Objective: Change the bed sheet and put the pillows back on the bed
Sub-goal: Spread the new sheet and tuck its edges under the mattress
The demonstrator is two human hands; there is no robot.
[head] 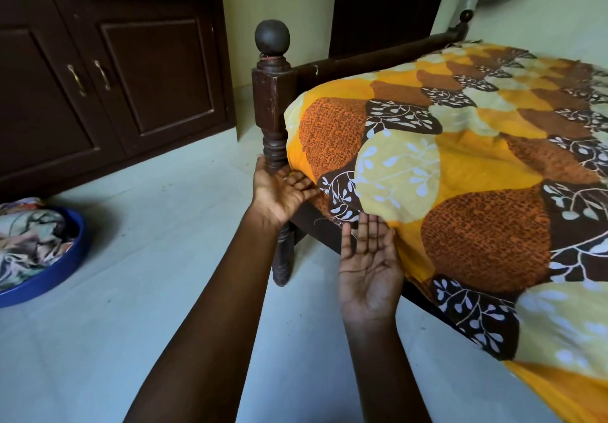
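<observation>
Your left hand [279, 192] is open, palm up, with its fingertips touching the lower edge of the bed sheet [460, 165] at the corner, just beside the dark wooden bedpost [273, 100]. Your right hand [370, 264] is also open wide and flat, palm up, holding nothing; its fingertips reach the sheet's hanging edge, a little nearer to you than the left hand. The sheet covers the mattress to the right of both hands. Far to the left of your left hand, a blue basin [49, 277] with crumpled cloth stands on the floor.
</observation>
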